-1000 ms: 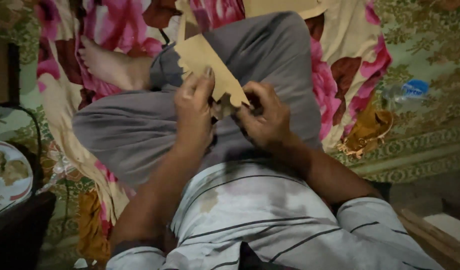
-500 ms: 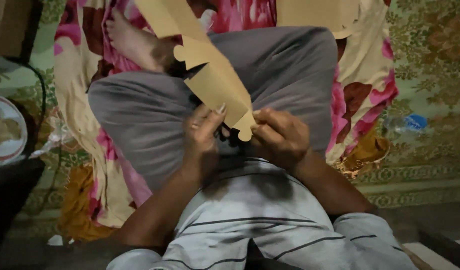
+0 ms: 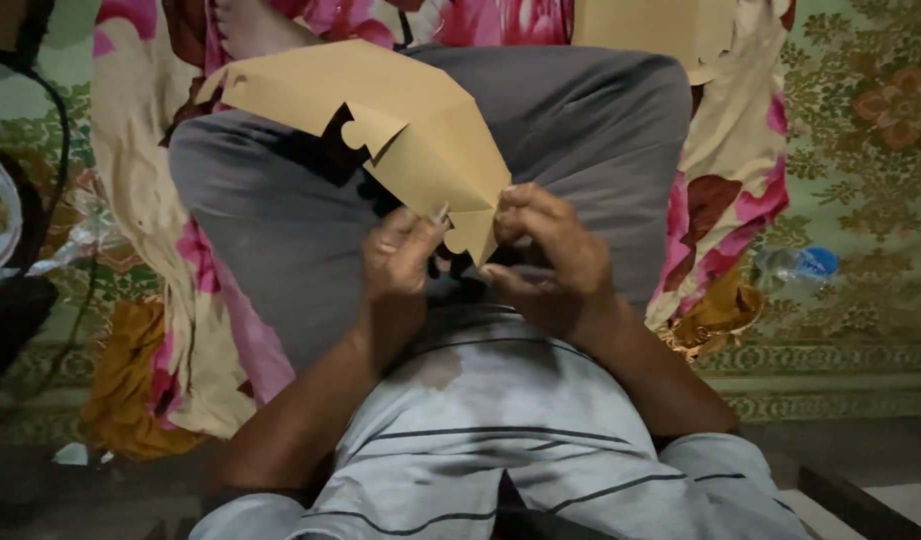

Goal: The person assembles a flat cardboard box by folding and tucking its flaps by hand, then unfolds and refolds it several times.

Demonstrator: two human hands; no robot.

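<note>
Tan card, a folded sheet of cut-out cardboard point(image 3: 401, 140) with scalloped notches, rests over the grey-trousered knees point(image 3: 541, 130), its lower corner pinched by both hands, left hand point(image 3: 401, 265) and right hand point(image 3: 546, 255) clenched on it, where a hard tug could probably tear the thin notched edge.

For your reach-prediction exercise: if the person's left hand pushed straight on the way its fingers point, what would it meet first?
The left hand points up and away, already pinching the tan paper cut-out. Past that sheet lies the grey-trousered knee, probably next, though depth is unclear.
</note>
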